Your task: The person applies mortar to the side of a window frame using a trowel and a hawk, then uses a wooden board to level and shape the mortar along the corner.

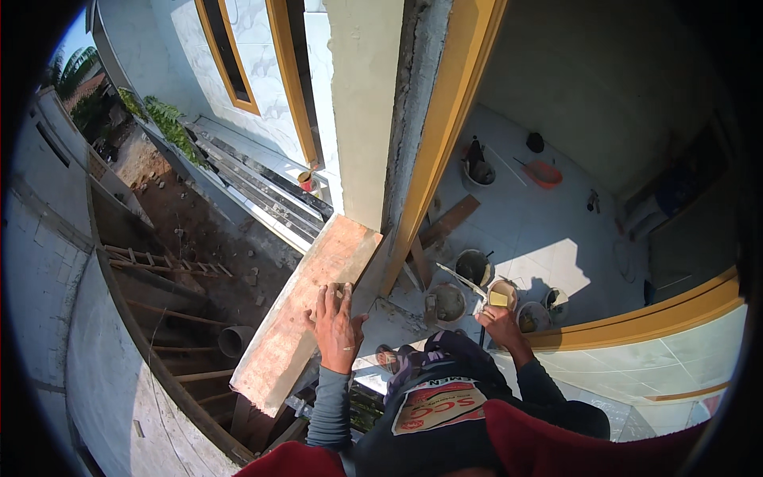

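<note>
My left hand (pixel 334 322) lies with fingers spread on a long, weathered plywood board (pixel 294 318), which slants from the pale column down toward the lower middle. My right hand (pixel 497 326), to the right, is closed on a tool with a long, thin, pale blade (pixel 461 278); a yellow piece (pixel 499 299) shows at my fingers, its exact form hard to make out. Around and beneath that hand on the tiled floor stand buckets (pixel 449 304) of grey material. The board's far end reaches the foot of the column (pixel 358 119).
An orange doorframe (pixel 445 95) borders a room holding an orange basin (pixel 543 174), loose planks (pixel 449 222) and another person (pixel 671 191) at far right. On the left lies a drop to rubble, a wooden ladder (pixel 167 262), timber struts and a curved concrete wall (pixel 103 334).
</note>
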`<state>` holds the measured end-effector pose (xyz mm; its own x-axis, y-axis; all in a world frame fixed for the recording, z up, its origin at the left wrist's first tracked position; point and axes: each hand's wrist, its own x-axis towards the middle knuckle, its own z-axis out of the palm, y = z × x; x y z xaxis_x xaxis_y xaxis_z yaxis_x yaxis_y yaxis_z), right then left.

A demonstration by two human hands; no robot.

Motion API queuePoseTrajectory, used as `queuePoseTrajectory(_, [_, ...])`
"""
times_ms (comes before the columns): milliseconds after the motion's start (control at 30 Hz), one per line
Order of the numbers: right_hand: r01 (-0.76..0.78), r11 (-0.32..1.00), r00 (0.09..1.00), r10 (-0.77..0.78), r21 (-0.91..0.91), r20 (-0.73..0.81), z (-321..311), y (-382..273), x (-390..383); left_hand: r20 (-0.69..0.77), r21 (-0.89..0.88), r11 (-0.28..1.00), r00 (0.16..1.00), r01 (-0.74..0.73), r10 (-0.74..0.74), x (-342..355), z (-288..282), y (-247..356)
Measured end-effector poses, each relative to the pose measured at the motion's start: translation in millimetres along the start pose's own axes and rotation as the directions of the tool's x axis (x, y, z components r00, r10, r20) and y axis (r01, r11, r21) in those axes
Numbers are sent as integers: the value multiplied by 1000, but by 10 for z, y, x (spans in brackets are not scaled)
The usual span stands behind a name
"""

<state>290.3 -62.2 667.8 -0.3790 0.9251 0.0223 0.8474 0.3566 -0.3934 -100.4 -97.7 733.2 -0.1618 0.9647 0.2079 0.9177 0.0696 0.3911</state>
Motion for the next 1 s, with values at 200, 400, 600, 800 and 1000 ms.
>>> queuePoseTrajectory(200, [-242, 924, 961, 270, 297, -57, 17, -47, 60, -99, 28, 999, 995, -27, 30, 25, 25, -4])
queuePoseTrajectory(400, [-207, 957, 976, 215, 203, -22, 34, -11, 115, -31, -17, 1000, 1000, 6, -6, -6, -10, -12])
queuePoseTrajectory(600, [-101, 964, 987, 129, 246, -99, 8, -56, 195, -69, -6, 1000, 998, -1, 0, -7, 55, -31])
queuePoseTrajectory(800, [-165, 940, 981, 187, 300, -48, 45, 8, 123, -77, 21, 1000, 997, 1, 0, -27, 99, -53])
queuePoseTrajectory(1000, [-252, 899, 965, 262, 359, 21, 41, 61, 40, -38, 53, 998, 999, 28, -26, -15, 29, 9])
